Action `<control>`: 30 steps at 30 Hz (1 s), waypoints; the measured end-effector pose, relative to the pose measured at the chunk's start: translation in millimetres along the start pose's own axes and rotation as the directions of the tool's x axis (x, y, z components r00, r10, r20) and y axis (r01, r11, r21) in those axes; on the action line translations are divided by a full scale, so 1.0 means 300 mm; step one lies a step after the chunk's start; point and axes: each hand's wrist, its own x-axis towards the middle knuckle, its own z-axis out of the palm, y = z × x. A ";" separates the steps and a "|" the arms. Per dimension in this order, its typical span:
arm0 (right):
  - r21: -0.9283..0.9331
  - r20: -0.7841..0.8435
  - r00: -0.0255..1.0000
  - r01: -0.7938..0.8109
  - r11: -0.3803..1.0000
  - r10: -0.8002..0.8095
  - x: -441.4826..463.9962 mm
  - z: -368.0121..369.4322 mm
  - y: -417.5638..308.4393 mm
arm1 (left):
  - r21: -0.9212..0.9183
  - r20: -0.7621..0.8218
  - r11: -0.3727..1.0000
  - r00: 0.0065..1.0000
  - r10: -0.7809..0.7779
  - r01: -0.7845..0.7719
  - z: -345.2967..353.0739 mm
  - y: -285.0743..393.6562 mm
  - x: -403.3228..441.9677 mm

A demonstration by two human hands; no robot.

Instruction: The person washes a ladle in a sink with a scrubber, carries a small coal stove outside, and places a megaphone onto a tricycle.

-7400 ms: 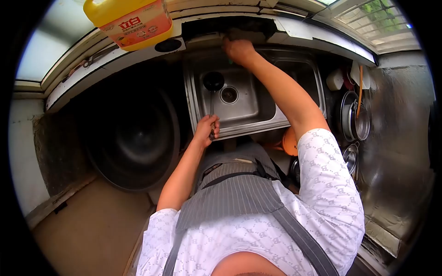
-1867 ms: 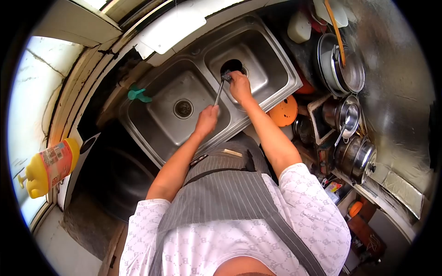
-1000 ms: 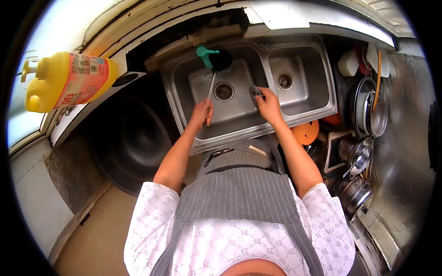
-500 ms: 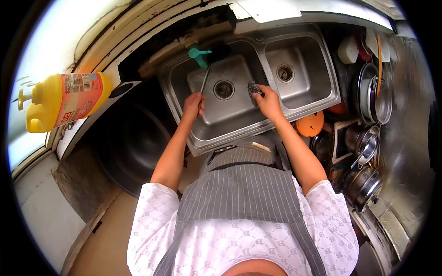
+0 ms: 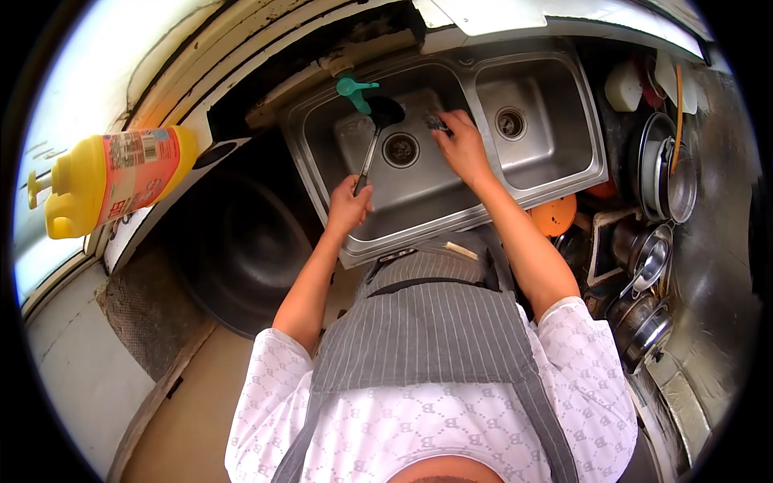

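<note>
My left hand (image 5: 349, 206) is closed round the handle of a ladle (image 5: 369, 155) over the left basin of the steel sink (image 5: 419, 211). The ladle's dark round head lies by the green tap (image 5: 352, 91), its handle slanting back toward me. Between the fingertips of my right hand (image 5: 464, 149) is a grey steel wool scrubber (image 5: 437, 121), partly hidden by the fingers. It is held above the same basin, to the right of the ladle and apart from it. The drain (image 5: 400, 150) shows between the two hands.
A yellow pump bottle (image 5: 121, 181) lies on its side in view at the left. Below it is a large dark tub (image 5: 233, 258). Pots and pans (image 5: 644, 249) crowd the right side, with an orange round item (image 5: 553, 216) by the sink. The right basin (image 5: 535, 121) adjoins.
My left hand has turned and moved slightly toward me with the ladle, whose head now shows beneath the tap. My right hand has shifted away from me with the scrubber.
</note>
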 end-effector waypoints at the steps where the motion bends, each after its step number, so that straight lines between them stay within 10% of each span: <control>1: 0.023 -0.010 1.000 0.010 1.000 -0.010 0.023 0.008 -0.022 | 0.001 0.003 1.000 1.000 -0.001 0.001 0.005 0.017 -0.010; 13: -0.112 -0.354 0.935 -0.057 0.992 0.014 -0.025 -0.360 0.126 | 0.278 0.408 0.928 0.905 0.120 -0.249 0.330 0.135 0.151; 25: -0.382 -0.131 0.974 0.121 0.916 -0.183 -0.099 -0.203 0.238 | 0.594 0.408 0.690 0.894 0.184 -0.414 0.360 0.139 0.237; 30: -0.146 -0.147 0.988 0.013 0.989 -0.035 0.034 -0.214 0.331 | 0.627 0.397 0.630 0.884 0.246 -0.457 0.365 0.146 0.232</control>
